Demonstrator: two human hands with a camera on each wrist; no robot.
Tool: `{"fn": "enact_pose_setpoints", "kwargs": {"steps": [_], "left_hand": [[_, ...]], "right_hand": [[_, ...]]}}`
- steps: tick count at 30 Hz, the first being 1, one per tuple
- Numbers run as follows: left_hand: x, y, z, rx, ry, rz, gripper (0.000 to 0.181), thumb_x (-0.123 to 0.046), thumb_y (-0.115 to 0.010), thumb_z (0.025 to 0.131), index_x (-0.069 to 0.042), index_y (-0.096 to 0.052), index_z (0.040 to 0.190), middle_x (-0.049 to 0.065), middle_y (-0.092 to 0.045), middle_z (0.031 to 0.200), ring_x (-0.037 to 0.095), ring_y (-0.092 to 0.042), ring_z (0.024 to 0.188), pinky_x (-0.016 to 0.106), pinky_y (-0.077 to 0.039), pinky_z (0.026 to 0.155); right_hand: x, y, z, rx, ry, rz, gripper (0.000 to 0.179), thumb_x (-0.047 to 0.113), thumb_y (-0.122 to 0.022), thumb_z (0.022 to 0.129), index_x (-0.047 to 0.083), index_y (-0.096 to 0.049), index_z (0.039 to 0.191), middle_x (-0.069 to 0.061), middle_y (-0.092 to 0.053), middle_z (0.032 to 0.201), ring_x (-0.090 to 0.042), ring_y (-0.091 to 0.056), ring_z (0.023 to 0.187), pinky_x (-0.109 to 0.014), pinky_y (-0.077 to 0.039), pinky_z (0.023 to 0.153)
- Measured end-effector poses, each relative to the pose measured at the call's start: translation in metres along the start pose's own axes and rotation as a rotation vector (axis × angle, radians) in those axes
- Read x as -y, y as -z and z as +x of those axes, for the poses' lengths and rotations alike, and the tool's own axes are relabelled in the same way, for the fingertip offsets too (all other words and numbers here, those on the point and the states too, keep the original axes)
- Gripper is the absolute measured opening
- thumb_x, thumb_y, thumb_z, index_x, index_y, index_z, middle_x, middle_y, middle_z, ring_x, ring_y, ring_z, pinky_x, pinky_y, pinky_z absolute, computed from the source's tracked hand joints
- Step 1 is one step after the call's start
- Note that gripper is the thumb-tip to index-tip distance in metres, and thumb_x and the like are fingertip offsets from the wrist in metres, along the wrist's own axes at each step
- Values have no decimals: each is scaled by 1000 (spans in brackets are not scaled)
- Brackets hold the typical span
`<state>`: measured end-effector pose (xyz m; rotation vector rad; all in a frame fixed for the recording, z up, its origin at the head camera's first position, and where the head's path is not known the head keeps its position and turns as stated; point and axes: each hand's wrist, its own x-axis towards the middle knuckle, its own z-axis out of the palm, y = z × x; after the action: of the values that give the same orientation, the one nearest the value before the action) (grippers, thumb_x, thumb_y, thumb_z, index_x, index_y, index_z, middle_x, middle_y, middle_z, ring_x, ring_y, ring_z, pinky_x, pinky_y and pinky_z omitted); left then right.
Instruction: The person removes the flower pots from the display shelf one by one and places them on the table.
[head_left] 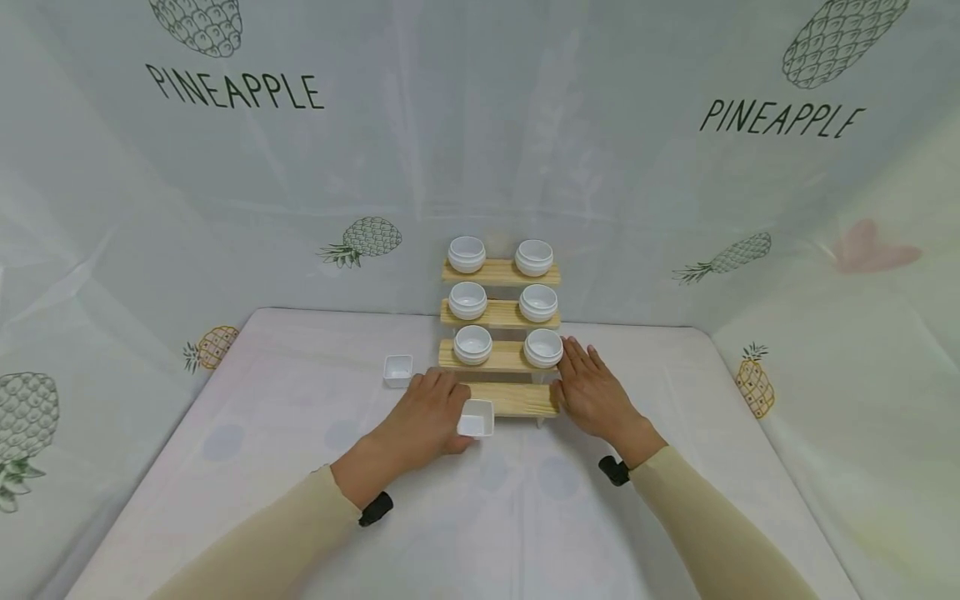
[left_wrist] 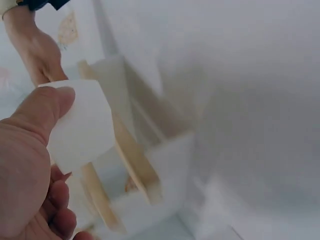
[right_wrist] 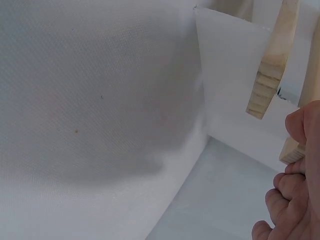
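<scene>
A small white square dish [head_left: 476,419] is gripped by my left hand [head_left: 423,421], in front of the lowest shelf of a wooden tiered stand [head_left: 517,400]. The left wrist view shows the thumb [left_wrist: 65,100] pressed on the dish's white outer face. My right hand [head_left: 596,396] rests against the stand's right side, its fingers stretched forward beside the shelf ends. In the right wrist view its thumb [right_wrist: 300,125] lies by a wooden shelf end. White round bowls stand in pairs on the three upper shelves, including a lower right bowl [head_left: 543,348].
A second white square dish [head_left: 398,371] sits on the table just left of the stand. The pale tablecloth [head_left: 487,517] spreads in front, and a pineapple-printed curtain [head_left: 510,125] hangs behind and along the sides.
</scene>
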<state>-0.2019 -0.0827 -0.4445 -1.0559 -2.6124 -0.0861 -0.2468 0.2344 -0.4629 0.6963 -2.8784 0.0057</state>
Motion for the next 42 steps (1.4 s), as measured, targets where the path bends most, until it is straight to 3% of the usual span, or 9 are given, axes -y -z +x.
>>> {"fn": "enact_pose_setpoints", "kwargs": {"steps": [4,9,15,21,28,36,42], "left_hand": [[30,11,-26,32,22,-8,64,-50,-90,81,-2,-63,115,9,-58,103,26,-49,92,39,-42,79],[68,23,-54,69,105,-22,64,-44,-92,80,-1,-63,118,10,-58,104,27,-48,94,41,-43,81],[111,30,-74,80,158,-9,63,-39,-93,80,2,-65,119,13,-60,105,29,-49,94,44,-43,81],[146,24,-77,109,219,20,62,-37,-93,81,4,-65,120,18,-60,106,33,-49,94,46,-42,77],[174,11,-73,198,319,-42,62,-33,-88,87,6,-62,127,25,-59,114,40,-49,102,51,-41,80],[188,-6,-69,287,389,-122,64,-34,-83,92,3,-58,138,25,-57,123,42,-47,111,56,-41,90],[190,-12,-67,295,417,-188,64,-32,-82,93,2,-57,142,26,-56,126,40,-45,110,57,-39,91]], "right_hand": [[0,0,0,-1,0,-6,65,22,-50,110,-12,-27,160,-29,-33,166,-43,-33,156,-59,-25,126],[0,0,0,-1,0,-3,64,22,-50,110,-12,-28,160,-30,-33,166,-43,-33,156,-59,-26,126],[-1,0,-1,0,-2,-12,64,22,-50,110,-13,-28,160,-30,-34,165,-44,-33,155,-59,-26,125],[-2,-1,-1,-14,5,-21,64,22,-50,110,-12,-28,160,-30,-35,165,-44,-35,155,-59,-27,125],[0,-1,1,-17,8,-11,63,21,-50,110,-12,-29,160,-30,-36,165,-44,-35,155,-59,-27,125],[2,3,0,9,5,0,63,20,-49,111,-12,-26,160,-31,-33,165,-45,-33,155,-60,-27,125],[3,3,0,44,-11,-1,64,23,-46,112,-10,-23,162,-29,-28,168,-43,-29,157,-58,-24,127]]}}
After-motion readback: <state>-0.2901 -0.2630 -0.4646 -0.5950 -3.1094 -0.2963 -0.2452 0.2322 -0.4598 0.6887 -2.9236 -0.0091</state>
